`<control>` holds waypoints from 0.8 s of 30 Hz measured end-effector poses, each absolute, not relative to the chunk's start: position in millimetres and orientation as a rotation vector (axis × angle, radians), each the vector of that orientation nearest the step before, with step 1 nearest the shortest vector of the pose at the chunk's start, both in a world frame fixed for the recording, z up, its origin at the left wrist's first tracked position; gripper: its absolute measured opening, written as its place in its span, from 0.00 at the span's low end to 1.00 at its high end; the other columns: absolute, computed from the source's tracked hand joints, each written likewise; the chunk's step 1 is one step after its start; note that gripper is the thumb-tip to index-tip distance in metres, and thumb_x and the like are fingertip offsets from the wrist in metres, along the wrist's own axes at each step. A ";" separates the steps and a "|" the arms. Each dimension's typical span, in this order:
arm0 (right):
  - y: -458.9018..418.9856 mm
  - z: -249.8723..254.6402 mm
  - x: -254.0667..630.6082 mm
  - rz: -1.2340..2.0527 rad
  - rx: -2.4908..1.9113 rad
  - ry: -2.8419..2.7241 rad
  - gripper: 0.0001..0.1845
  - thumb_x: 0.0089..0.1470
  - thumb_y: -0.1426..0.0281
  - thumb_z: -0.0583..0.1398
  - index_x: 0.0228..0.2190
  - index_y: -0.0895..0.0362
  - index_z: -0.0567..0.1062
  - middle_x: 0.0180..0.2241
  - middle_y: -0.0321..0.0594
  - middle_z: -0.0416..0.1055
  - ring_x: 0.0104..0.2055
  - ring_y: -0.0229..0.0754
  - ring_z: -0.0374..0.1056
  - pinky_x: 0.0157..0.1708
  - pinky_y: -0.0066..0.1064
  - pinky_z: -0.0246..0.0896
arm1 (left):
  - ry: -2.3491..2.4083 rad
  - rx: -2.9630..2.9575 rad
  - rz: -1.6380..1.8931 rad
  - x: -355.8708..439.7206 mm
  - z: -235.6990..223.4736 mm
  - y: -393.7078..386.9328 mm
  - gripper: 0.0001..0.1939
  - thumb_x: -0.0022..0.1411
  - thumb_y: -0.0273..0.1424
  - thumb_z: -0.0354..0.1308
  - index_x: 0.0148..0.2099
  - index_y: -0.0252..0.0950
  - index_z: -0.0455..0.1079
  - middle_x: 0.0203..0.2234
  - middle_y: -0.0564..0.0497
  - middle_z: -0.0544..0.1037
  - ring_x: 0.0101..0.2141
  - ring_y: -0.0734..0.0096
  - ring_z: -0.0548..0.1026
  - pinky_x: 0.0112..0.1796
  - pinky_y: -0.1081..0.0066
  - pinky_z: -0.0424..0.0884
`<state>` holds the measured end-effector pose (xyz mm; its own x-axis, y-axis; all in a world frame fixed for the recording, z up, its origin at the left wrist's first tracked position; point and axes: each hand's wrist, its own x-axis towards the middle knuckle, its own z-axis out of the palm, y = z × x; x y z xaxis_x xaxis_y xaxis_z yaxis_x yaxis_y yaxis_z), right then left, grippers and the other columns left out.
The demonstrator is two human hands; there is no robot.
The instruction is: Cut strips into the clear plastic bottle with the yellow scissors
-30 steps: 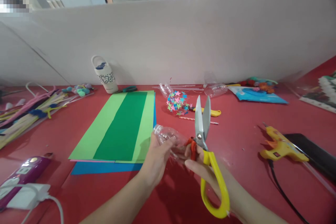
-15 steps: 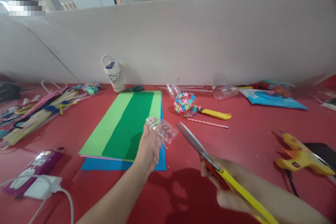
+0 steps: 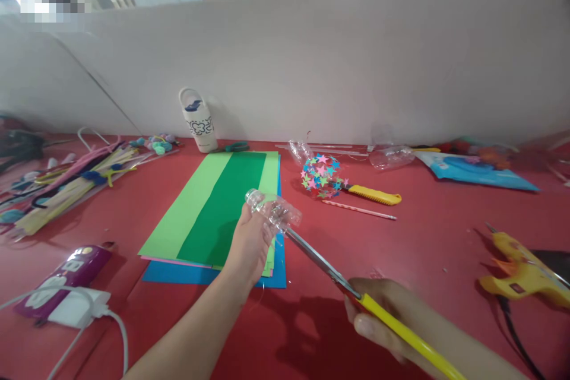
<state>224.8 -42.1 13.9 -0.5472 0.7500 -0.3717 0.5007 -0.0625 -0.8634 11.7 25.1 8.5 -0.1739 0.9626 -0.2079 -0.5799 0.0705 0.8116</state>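
Note:
My left hand [image 3: 250, 243] is closed around a clear plastic bottle piece [image 3: 278, 211], its neck end toward the upper left. In my right hand [image 3: 383, 303] is a pair of scissors [image 3: 329, 270] with yellow and red handles. The blades point up and left, nearly together, and their tips meet the plastic's lower edge. Below the left hand lie light and dark green sheets [image 3: 222, 208] on a blue sheet [image 3: 280, 276]. Beyond the scissors sits a clear ball covered with coloured stars [image 3: 321, 175], beside a yellow utility knife [image 3: 374, 195] and a pink pencil [image 3: 358, 209].
A yellow glue gun [image 3: 519, 273] lies at the right. A purple power bank [image 3: 66, 282] with a white charger [image 3: 80, 306] and cables is at the lower left. Pipe cleaners [image 3: 75, 190] lie left; a white tumbler [image 3: 200, 127] stands near the back wall panel [image 3: 312, 65].
The scissors have moved up and left to the plastic piece, and their blades have come together from apart. The left hand keeps its hold; the plastic has turned slightly.

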 end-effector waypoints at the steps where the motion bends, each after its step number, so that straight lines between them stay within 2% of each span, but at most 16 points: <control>1: -43.1 12.6 224.5 1.642 -1.369 -2.006 0.36 0.49 0.32 0.49 0.24 0.53 0.56 0.20 0.25 0.48 0.19 0.31 0.46 0.19 0.25 0.38 | 0.963 0.539 1.488 12.0 8.1 24.9 0.05 0.62 0.26 0.56 0.40 0.37 0.64 0.30 0.50 0.80 0.36 0.66 0.81 0.48 0.60 0.73; 6: -45.0 7.7 220.0 1.621 -1.416 -1.980 0.36 0.48 0.31 0.49 0.23 0.52 0.56 0.19 0.25 0.49 0.18 0.31 0.49 0.17 0.25 0.39 | 0.973 0.584 1.509 12.6 4.4 24.3 0.11 0.57 0.29 0.62 0.41 0.38 0.65 0.32 0.52 0.80 0.34 0.69 0.80 0.46 0.63 0.73; 11: -43.6 9.1 216.5 1.601 -1.486 -1.981 0.38 0.45 0.28 0.45 0.22 0.51 0.54 0.15 0.24 0.48 0.16 0.31 0.48 0.16 0.25 0.38 | 0.960 0.607 1.501 13.4 6.1 22.4 0.17 0.52 0.31 0.66 0.43 0.39 0.64 0.31 0.52 0.79 0.38 0.64 0.80 0.48 0.59 0.71; 14: -43.5 8.8 216.8 1.626 -1.477 -1.950 0.37 0.46 0.30 0.48 0.21 0.52 0.54 0.15 0.24 0.48 0.16 0.31 0.49 0.16 0.26 0.38 | 0.949 0.626 1.495 13.5 8.0 21.6 0.19 0.52 0.33 0.67 0.43 0.40 0.63 0.32 0.52 0.78 0.41 0.61 0.79 0.48 0.58 0.71; 19: -43.7 6.1 218.1 1.628 -1.480 -1.943 0.31 0.53 0.38 0.52 0.22 0.52 0.54 0.17 0.25 0.48 0.16 0.30 0.49 0.17 0.26 0.38 | 0.956 0.633 1.499 12.3 6.1 22.2 0.19 0.53 0.33 0.66 0.45 0.40 0.62 0.33 0.53 0.76 0.39 0.63 0.78 0.48 0.57 0.71; 24: -43.5 6.8 218.9 1.620 -1.499 -1.957 0.31 0.54 0.39 0.52 0.23 0.52 0.53 0.18 0.24 0.48 0.17 0.30 0.50 0.18 0.26 0.39 | 0.955 0.634 1.500 11.4 4.1 22.8 0.17 0.55 0.32 0.64 0.45 0.40 0.63 0.33 0.53 0.76 0.37 0.65 0.78 0.48 0.57 0.71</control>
